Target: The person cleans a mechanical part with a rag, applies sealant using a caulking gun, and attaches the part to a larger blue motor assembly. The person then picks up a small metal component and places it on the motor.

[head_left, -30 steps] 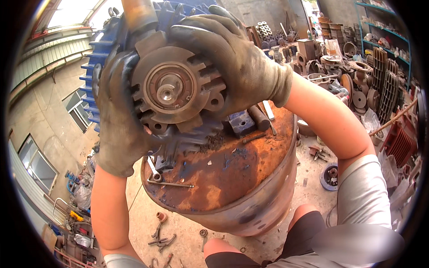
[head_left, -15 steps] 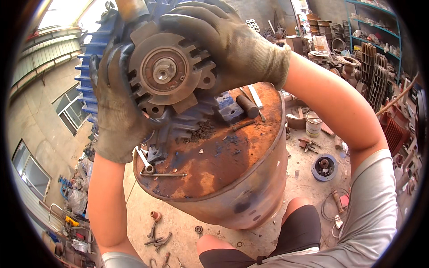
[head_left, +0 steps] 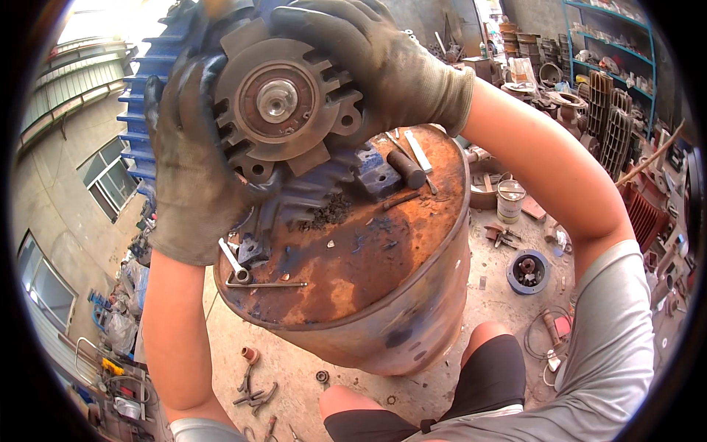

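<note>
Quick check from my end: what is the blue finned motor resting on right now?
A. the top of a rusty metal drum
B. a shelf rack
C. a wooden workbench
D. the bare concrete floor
A: the blue finned motor, gripped by the left hand and right hand, sits on the rusty drum, beside a wrench.

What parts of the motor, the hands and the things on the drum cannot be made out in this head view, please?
- Blue finned motor: its top is cut off by the upper edge; both gloves cover its flanks.
- Left hand: the palm side is hidden against the housing.
- Right hand: its fingertips are hidden behind the end cover.
- Rusty drum: its far rim is hidden behind the motor.
- Shelf parts: too small to tell apart.
</note>
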`<state>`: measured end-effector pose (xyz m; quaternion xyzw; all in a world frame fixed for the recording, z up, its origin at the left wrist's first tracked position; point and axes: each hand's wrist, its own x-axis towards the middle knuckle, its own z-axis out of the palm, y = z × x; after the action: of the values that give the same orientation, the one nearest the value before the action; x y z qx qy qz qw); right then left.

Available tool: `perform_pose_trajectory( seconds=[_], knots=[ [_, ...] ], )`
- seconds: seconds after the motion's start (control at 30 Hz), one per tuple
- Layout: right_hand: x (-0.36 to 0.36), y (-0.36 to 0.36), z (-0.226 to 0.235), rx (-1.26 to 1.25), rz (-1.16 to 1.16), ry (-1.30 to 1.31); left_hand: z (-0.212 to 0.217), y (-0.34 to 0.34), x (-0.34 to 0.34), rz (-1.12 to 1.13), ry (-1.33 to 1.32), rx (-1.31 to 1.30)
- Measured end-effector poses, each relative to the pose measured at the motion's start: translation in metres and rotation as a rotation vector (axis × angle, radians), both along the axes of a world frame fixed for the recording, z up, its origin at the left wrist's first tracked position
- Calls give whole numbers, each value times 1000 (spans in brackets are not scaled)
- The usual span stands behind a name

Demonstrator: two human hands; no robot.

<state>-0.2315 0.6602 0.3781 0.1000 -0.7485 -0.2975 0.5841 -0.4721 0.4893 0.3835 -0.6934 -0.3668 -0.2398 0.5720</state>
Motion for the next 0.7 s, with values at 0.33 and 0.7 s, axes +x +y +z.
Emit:
perform_pose_trajectory(
  seconds=[0.33,0.7],
  knots=[
    [14,-19,12,-67,-103,-191,5,-4,-7,-12,-2,-43],
    [8,-21,9,-81,-130,-120,7,-9,7,26,-52,-69]
  ],
)
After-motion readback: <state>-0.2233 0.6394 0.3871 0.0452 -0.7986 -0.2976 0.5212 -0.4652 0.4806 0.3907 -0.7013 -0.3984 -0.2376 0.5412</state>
